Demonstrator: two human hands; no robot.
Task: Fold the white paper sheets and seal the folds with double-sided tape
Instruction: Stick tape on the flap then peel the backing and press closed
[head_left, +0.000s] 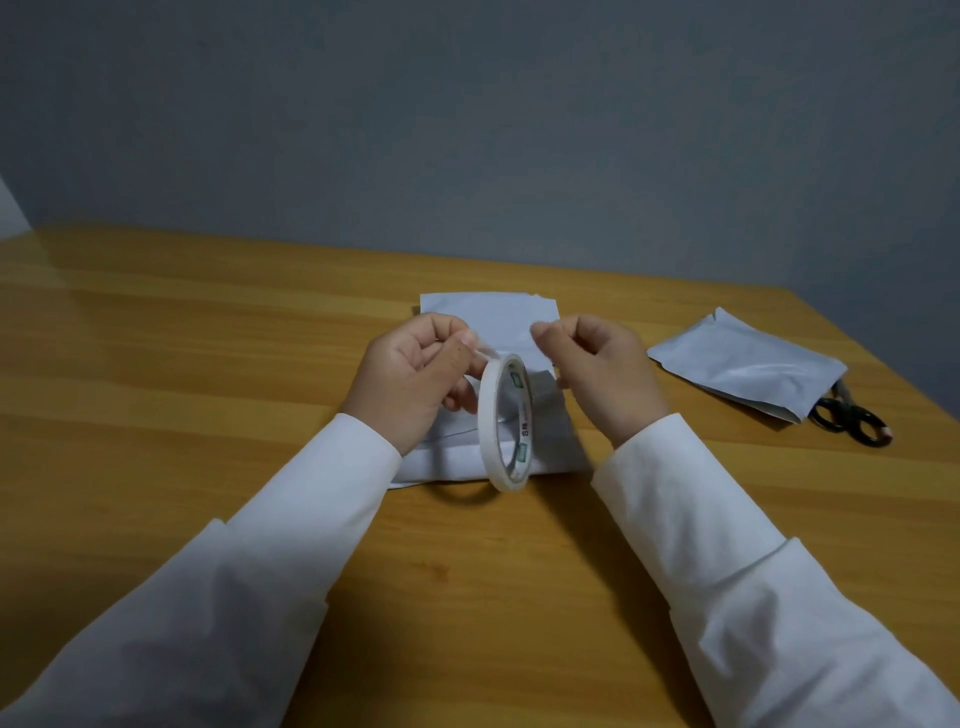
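A thin white roll of double-sided tape (503, 423) stands on edge in the air above a folded white paper sheet (491, 317) that lies on the wooden table (208, 338). My left hand (410, 376) holds the roll, its fingers curled through the ring and its thumb on the tape's loose end at the top. My right hand (597, 364) hovers just right of the roll with curled fingers, thumb and forefinger pinched together. Whether a strip of tape sits between them cannot be made out.
A second folded white paper (748, 371) lies at the right, partly covering black-handled scissors (852, 421). The table's far edge meets a grey wall, and its right edge runs close past the scissors.
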